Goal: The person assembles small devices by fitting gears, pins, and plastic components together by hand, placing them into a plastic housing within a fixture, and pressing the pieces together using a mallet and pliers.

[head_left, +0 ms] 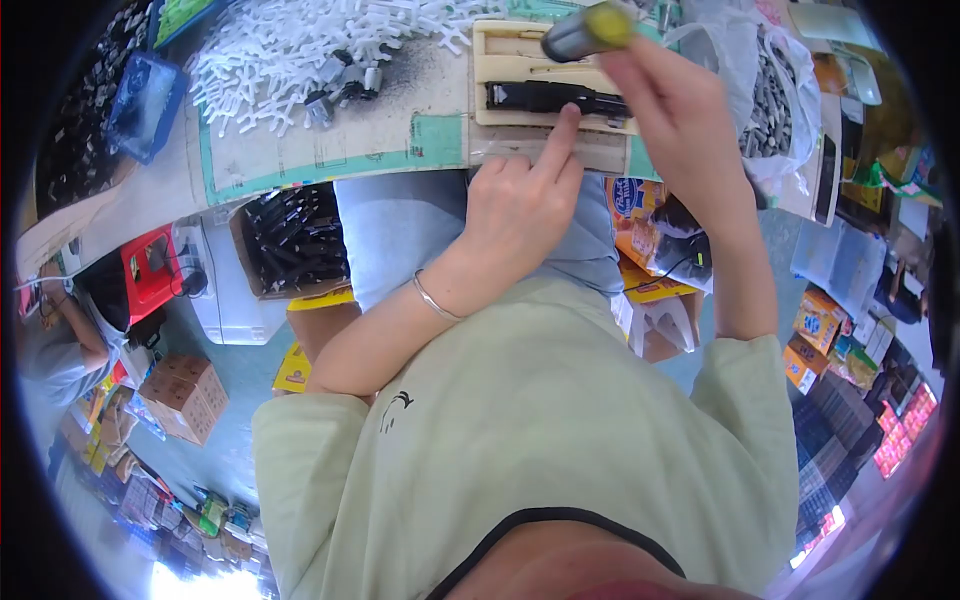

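Here, the unclenched left hand (522, 202) touches a long black part (530, 97).
The right hand (682, 112) grips a cylindrical yellow-and-black object (585, 34).

Tray (482, 62) reads cream; long part (540, 97) in it solid black. Blurred held item (582, 36) shows dark grey, yellow-green at one end. Heap of small pieces (255, 60) white, cluster (350, 82) among them grey. Tabletop (360, 138) off-white, strips of green tape (436, 142). Shirt (530, 420) pale green, black neckband (545, 515), small black line motif (398, 409) on chest. Trousers (392, 232) light blue. Bangle (437, 298) silver. Carton (186, 398) brown with darker print.
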{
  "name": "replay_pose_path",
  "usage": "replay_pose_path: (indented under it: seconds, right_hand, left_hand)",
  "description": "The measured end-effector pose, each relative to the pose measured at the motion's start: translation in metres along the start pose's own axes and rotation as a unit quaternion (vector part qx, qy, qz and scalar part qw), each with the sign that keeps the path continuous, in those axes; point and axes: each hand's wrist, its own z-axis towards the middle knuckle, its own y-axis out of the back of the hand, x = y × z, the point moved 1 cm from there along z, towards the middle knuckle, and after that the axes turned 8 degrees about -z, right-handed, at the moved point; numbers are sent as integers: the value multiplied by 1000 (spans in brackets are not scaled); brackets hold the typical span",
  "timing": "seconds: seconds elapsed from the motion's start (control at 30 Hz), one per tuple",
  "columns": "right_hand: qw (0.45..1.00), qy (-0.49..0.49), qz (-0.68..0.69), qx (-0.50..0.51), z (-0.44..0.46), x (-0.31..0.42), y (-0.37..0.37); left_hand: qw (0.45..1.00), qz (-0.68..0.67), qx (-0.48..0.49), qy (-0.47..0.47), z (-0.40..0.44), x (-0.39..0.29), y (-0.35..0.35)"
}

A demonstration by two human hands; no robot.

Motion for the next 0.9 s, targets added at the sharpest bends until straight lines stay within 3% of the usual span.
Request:
replay_pose_path:
  seconds: [0.1,0.13,0.17,0.27,0.33,0.37,0.47,0.5,0.6,0.73,0.77,0.83,0.87,0.9]
  right_hand:
    - [998,54,37,9,-9,3,-11]
    - [983,31,-139,114,-11,5,-17]
    - [983,31,-140,113,-12,5,-15]
    - [996,29,-70,53,-10,5,-10]
    - [997,3,83,-1,-17,10,-10]
    - [996,64,-26,49,-18,8,-19]
    - [987,41,-114,109,-12,13,-17]
    - [996,43,-47,67,-11,14,-17]
    - [993,96,10,67,-7,23,-22]
    - [986,104,-109,74,7,23,-32]
    - [986,105,-108,74,11,24,-30]
    - [995,17,62,78,15,26,-28]
    - [993,87,-1,80,15,18,-39]
    - [993,84,0,77,14,17,-43]
  left_hand:
    - [1000,-7,8,5,-7,1,-5]
    - [1000,-10,5,2,-8,1,-5]
    - [1000,-10,4,1,-9,1,-3]
    - [1000,-9,11,2,-9,5,-1]
    - [1000,-16,18,4,-10,5,-2]
    - [1000,-15,17,7,-11,5,-4]
    - [1000,-17,-18,4,-12,7,-8]
    - [999,-31,-9,7,-12,7,-6]
    - [999,-42,3,14,-15,7,-9]
    - [998,-63,2,13,-14,9,-7]
    - [998,-63,1,14,-14,9,-6]
    - [997,-71,2,24,-13,7,-5]
    - [997,-71,4,23,-13,7,-6]
    - [998,-65,1,22,-13,7,-8]
